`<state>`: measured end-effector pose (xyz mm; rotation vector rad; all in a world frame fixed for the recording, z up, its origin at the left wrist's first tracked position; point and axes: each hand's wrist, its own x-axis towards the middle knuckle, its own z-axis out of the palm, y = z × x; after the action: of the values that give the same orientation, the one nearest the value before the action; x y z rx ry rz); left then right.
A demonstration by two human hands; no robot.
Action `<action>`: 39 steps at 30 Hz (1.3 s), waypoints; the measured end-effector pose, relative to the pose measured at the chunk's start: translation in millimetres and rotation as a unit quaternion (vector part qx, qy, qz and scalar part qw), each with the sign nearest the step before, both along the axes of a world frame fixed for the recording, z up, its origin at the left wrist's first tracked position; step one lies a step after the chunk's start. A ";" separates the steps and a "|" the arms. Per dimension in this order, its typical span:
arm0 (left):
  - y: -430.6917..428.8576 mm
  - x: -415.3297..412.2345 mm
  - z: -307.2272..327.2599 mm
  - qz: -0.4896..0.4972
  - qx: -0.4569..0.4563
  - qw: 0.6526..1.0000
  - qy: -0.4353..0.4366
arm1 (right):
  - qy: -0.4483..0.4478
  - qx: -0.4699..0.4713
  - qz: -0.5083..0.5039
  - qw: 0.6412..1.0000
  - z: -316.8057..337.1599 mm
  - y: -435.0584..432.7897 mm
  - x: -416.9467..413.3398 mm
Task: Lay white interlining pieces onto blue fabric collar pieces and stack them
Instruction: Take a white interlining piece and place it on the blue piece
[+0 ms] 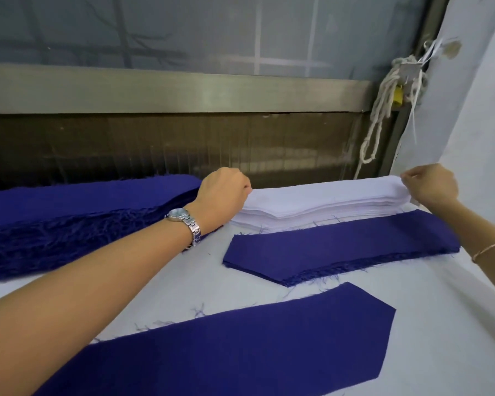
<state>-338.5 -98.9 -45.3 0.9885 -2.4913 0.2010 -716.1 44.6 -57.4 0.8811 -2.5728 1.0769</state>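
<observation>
The stack of white interlining strips lies along the far edge of the desk, its long axis running left to right across the view. Both hands are at it, one at each end. The right hand pinches the right end, where the top layers curl upward off the pile. The left hand sits with its fingers curled at the left end. Its fingertips are hidden behind the knuckles, so I cannot tell whether it actually holds a layer.

Just in front of the white stack, parallel to it, lies a short stack of dark blue pointed collar pieces with frayed edges. Nearer still is a single flat dark blue collar piece, also lying lengthwise, bare of any white. This looks like the target. A strip lifted by its two ends would have to travel straight back toward the person, over the middle stack, keeping the same orientation.

A large heap of frayed dark blue fabric pieces fills the left side.
</observation>
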 end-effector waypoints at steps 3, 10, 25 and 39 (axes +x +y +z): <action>-7.3 -3.6 -2.4 -0.002 -0.002 1.000 -0.005 | 0.025 0.035 -0.001 0.999 -4.5 -11.3 -9.3; -13.4 -4.4 -5.8 0.001 -0.032 0.999 -0.018 | 0.032 0.086 -0.021 0.996 -9.7 -25.6 -25.4; -12.4 -9.2 -8.9 0.015 0.003 1.000 -0.009 | 0.083 0.071 0.031 0.994 -0.4 -19.7 -20.7; -21.9 -14.4 -12.0 -0.013 0.036 0.999 -0.028 | 0.007 -0.089 0.048 0.995 -0.5 0.4 -43.5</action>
<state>-352.9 -120.8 -57.3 0.9916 -2.5782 0.1333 -759.7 45.0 -57.9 0.9713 -2.3990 1.2990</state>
